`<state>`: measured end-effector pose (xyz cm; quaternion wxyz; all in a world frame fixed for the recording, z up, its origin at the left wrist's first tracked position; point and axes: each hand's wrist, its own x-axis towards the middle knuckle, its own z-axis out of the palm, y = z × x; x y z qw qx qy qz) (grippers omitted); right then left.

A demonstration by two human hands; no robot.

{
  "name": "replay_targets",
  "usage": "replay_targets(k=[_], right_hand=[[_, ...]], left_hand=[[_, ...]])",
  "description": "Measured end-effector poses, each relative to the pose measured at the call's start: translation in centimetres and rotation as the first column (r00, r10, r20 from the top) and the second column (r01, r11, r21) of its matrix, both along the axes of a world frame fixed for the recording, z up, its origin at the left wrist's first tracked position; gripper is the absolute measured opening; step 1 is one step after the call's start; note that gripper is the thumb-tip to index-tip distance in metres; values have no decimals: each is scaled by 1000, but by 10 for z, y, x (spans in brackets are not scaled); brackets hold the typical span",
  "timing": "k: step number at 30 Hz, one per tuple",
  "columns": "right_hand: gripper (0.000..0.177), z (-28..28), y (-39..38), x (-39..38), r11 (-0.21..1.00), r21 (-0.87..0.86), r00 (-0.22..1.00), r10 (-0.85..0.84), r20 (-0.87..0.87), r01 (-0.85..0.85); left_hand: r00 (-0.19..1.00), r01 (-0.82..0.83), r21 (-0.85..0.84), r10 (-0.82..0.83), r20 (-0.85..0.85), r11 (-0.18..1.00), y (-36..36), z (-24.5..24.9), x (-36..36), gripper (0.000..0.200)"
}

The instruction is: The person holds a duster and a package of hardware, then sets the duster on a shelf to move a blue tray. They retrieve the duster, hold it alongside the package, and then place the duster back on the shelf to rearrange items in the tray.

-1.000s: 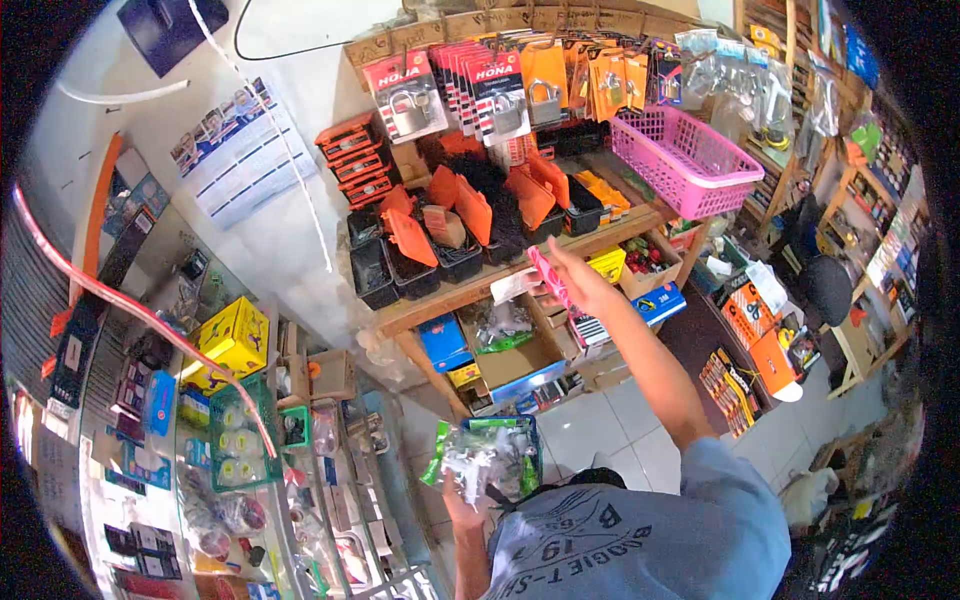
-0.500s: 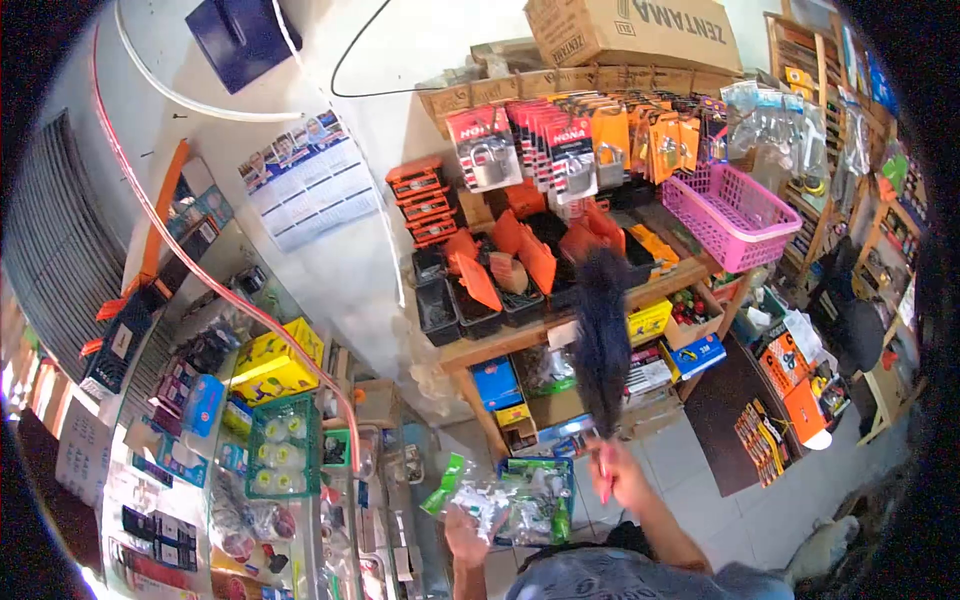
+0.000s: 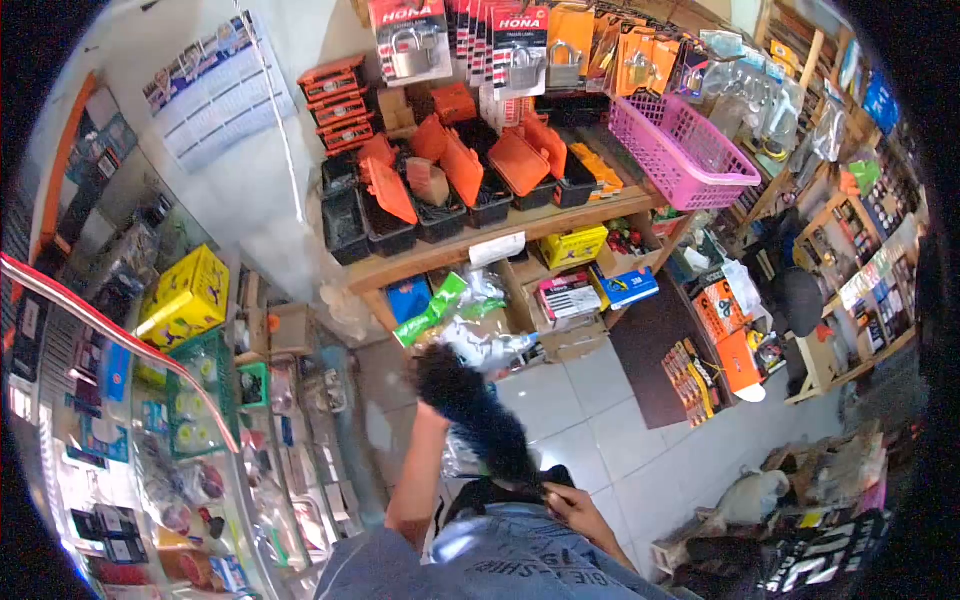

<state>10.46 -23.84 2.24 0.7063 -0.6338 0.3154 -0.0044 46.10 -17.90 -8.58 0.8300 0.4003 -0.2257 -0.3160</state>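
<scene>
A dark, fluffy duster [image 3: 480,420] slants across in front of my body. My right hand [image 3: 575,508] is closed round its handle end, close to my shirt. The duster's head covers most of my left hand, whose forearm [image 3: 415,475] reaches upward. Just beyond that hand, a clear plastic packet [image 3: 478,325] with a green label and white pieces inside is held up before the lower shelf. The left fingers themselves are hidden behind the duster.
A wooden shelf [image 3: 450,245] ahead carries black bins with orange lids and a pink basket [image 3: 685,160]. Padlock packs [image 3: 410,45] hang above. Along the left runs a glass counter with goods and a yellow box [image 3: 185,295]. A dark board [image 3: 650,370] stands at right.
The view has shifted right and down. My left hand has raised the packet away from the blue tray. My right hand has lowered the duster toward my body, its head now swung left.
</scene>
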Motion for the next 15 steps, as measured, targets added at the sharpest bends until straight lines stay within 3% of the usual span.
replay_targets(k=[2, 5, 7, 9, 11, 13, 15], right_hand=[[42, -6, -12, 0, 994, -65, 996, 85, -14, -85], [45, -22, -34, 6, 990, -94, 989, 116, 90, -108], [43, -19, -44, 19, 998, 17, 992, 55, 115, -57], [43, -20, -59, 27, 988, -22, 980, 155, 128, -153], [43, -10, -75, 37, 918, -156, 916, 383, 117, -364], [43, -1, -86, 45, 907, -154, 904, 410, 119, -391], [42, -6, -94, 52, 971, 32, 958, 229, 174, -238]], left_hand=[[961, -22, -196, -33, -275, 980, 0, 21, -12, 46], [786, -199, -431, -120, -606, 880, 16, 82, -25, 44], [749, -293, -223, 78, -658, 930, 17, 140, -26, 42], [755, -344, -193, 149, -638, 919, 18, 168, -25, 42], [743, -424, -140, 255, -619, 895, 17, 187, -30, 43], [709, -509, -82, 363, -604, 857, 20, 196, -39, 44], [666, -589, -25, 468, -582, 807, 27, 199, -47, 45]])
